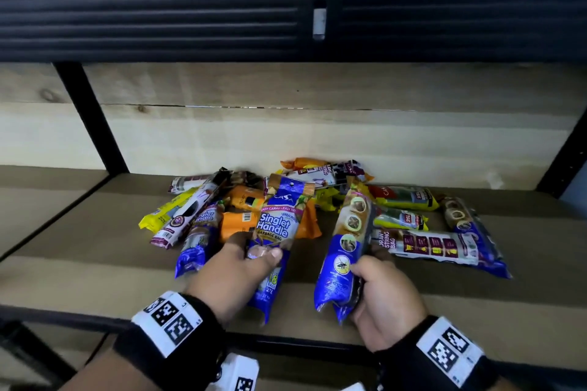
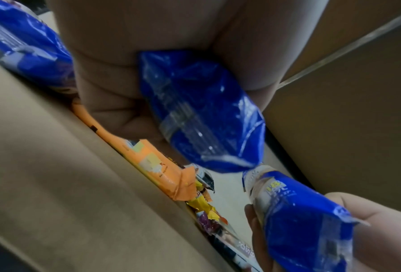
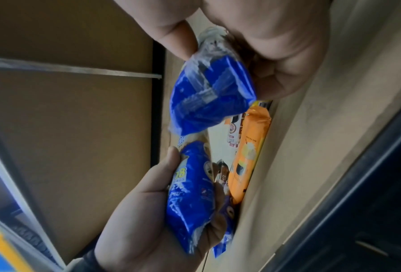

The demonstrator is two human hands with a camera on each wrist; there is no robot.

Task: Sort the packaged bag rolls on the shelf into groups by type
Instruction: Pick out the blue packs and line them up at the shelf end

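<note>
My left hand (image 1: 254, 259) grips a blue "Singlet Handle" garbage-bag pack (image 1: 275, 225) around its lower half, lifted and tilted over the pile. My right hand (image 1: 370, 273) grips a second blue pack (image 1: 344, 251) by its lower side, back face up. The left wrist view shows the left hand's pack (image 2: 202, 114) close up, with the other blue pack (image 2: 299, 220) beyond it. In the right wrist view the right hand's pack (image 3: 211, 95) sits above the left hand's pack (image 3: 190, 193). More blue packs lie at the pile's left (image 1: 198, 235) and right (image 1: 473, 228).
Mixed packs lie heaped on the wooden shelf (image 1: 79, 232): orange (image 1: 238, 222), yellow (image 1: 160, 213), green-and-red (image 1: 403, 197), and white-purple draw string packs (image 1: 425, 244). Black frame posts (image 1: 92, 117) stand at both sides. A dark slatted shelf (image 1: 158, 19) hangs overhead.
</note>
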